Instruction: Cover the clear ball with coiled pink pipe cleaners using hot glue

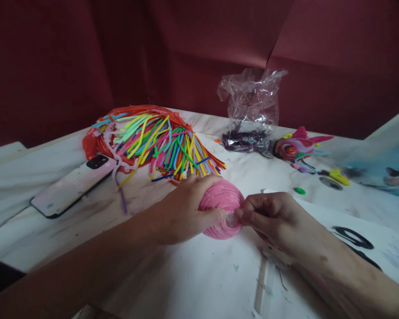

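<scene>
My left hand [189, 208] is wrapped around a pink ball [221, 197] whose surface shows rows of fuzzy strands wound side by side. Its thumb lies across the front of the ball, next to a small pale, shiny patch [232, 219] where the pink strands do not cover. At the ball's right side, my right hand [269, 215] has thumb and forefinger pinched together, touching the edge of that patch. Whatever lies between those fingertips is too small to make out. The ball is held just above the white marbled table [186, 283].
Behind my left hand lies a red bag [91, 144] spilling colourful pipe cleaners [166, 146]. A phone [75, 184] is at left. Farther back are a clear plastic bag [252, 106] with dark contents and a pink fish-like craft [295, 146]. Black-handled scissors [354, 238] rest on paper at right.
</scene>
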`<state>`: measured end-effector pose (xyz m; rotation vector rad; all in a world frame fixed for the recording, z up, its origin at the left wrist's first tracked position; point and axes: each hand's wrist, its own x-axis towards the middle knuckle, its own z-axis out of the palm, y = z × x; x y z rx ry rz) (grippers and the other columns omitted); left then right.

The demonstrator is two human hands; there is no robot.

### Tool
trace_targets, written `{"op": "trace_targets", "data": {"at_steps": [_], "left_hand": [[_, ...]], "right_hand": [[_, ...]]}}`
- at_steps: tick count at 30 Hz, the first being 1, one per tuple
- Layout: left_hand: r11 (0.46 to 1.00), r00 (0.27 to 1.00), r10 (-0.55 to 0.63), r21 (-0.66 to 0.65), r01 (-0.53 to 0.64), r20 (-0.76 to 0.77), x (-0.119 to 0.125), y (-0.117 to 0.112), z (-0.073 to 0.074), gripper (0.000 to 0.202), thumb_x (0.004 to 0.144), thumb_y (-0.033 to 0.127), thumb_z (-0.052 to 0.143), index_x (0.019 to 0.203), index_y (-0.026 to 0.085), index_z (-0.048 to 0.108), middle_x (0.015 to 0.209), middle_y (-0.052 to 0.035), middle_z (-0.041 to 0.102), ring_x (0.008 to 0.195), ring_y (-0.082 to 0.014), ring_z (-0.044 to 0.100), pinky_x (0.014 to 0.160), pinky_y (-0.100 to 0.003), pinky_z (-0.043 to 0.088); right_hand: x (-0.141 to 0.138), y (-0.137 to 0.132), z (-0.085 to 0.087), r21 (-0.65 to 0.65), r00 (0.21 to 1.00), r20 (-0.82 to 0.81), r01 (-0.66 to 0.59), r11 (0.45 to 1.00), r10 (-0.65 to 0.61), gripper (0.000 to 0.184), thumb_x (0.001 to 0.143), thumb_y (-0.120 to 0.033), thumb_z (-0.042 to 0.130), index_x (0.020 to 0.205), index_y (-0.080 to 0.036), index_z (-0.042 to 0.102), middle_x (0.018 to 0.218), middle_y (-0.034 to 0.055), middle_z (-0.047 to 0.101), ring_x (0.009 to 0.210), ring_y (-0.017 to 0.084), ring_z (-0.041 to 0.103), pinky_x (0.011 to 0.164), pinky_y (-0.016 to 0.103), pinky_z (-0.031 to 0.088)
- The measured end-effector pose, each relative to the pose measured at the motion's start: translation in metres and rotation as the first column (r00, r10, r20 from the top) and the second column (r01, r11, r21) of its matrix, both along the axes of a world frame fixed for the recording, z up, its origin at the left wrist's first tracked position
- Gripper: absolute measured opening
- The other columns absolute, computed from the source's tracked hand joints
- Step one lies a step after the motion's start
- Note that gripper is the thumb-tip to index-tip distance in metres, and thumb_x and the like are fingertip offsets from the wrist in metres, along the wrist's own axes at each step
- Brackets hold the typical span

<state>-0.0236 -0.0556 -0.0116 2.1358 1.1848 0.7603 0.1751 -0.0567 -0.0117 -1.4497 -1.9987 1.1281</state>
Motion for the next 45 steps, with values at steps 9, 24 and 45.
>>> {"op": "trace_targets", "data": {"at_steps": [9,24,45], "left_hand": [[0.998,0.999,-0.005,-0.069,0.002,-0.035,0.001,0.0,0.011,0.046,0.072,0.028,0.065,0.117,0.021,0.058,0.119,-0.0076,0.061,0.109,-0.0276,0.056,0.09,-0.038,0.046],[0.998,1.0,0.012,-0.057,-0.011,0.016,0.004,0.0,0.006,0.051,0.069,0.034,0.068,0.117,0.022,0.057,0.116,-0.008,0.063,0.107,-0.0293,0.057,0.09,-0.041,0.046],[0.985,0.986,0.028,-0.174,0.001,0.163,0.009,0.008,-0.004,0.063,0.062,0.028,0.07,0.122,0.019,0.051,0.12,-0.0104,0.061,0.108,-0.0306,0.058,0.089,-0.043,0.05]], "right_hand": [[0.0,0.001,0.002,-0.023,1.0,0.015,-0.004,1.0,0.004,0.029,0.074,-0.04,0.049,0.058,-0.015,0.047,0.047,-0.0046,0.034,0.042,0.005,0.025,0.038,0.016,0.02],[-0.001,0.001,0.005,-0.029,1.0,0.009,-0.009,1.0,0.009,0.03,0.076,-0.04,0.051,0.059,-0.015,0.047,0.047,-0.0043,0.033,0.042,0.005,0.025,0.038,0.017,0.02],[0.009,0.007,0.01,-0.109,0.983,0.167,0.096,0.989,-0.077,0.04,0.075,-0.053,0.062,0.065,-0.016,0.055,0.048,-0.0016,0.045,0.038,0.009,0.041,0.037,0.02,0.027]]}}
